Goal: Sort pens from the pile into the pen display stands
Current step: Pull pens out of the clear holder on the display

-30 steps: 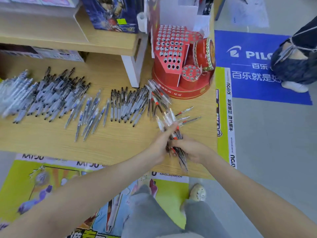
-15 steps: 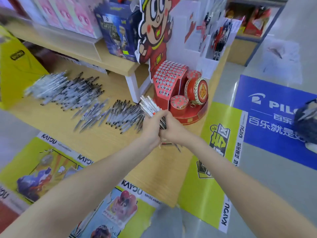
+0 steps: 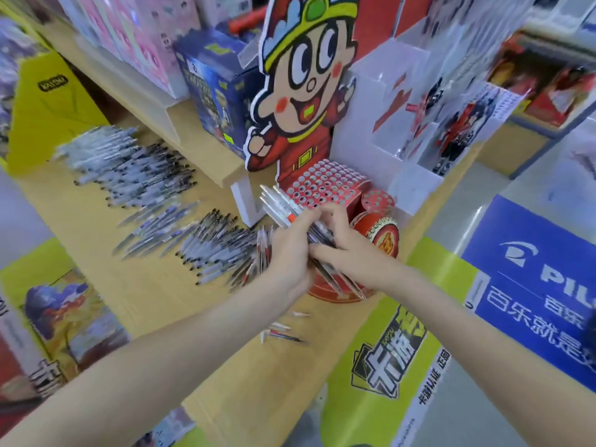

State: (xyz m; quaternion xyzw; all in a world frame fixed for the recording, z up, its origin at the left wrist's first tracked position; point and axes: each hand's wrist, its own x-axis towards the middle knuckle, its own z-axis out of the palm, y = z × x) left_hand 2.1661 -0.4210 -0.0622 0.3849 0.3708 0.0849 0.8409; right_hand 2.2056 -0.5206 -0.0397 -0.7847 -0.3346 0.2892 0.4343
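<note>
Pens (image 3: 129,169) lie on the left of the table (image 3: 145,311) in three groups; blur prevents a count within any group. The far group is the biggest, and its long axes run from upper left to lower right. The middle group (image 3: 154,230) and the near group (image 3: 219,250) lie side by side, with axes running from lower left to upper right and dark ends at lower left.

One cartoon cutout (image 3: 306,75) stands upright at the end of the shelf (image 3: 200,146). Directly in front of it we find one red stand (image 3: 322,185), at the right end of the table. It has one sloped field of holes, and one drum (image 3: 383,233) is on its right side.

One bundle (image 3: 283,204) of pens is held in front of the stand, above the table. Its long axis runs from upper left to lower right. The blunt ends fan out at upper left beside the hole field, and the tapered ends point to lower right over the stand's base. We see at least four blunt ends; the full number cannot be told.

The left hand (image 3: 290,259) grasps the bundle from the left, fingers curled round its middle. The right hand (image 3: 348,250) grasps it from the right, fingers wrapped over the top.

Three loose pens (image 3: 280,333) lie apart near the table's front edge, below the hands, with axes roughly left to right.
</note>
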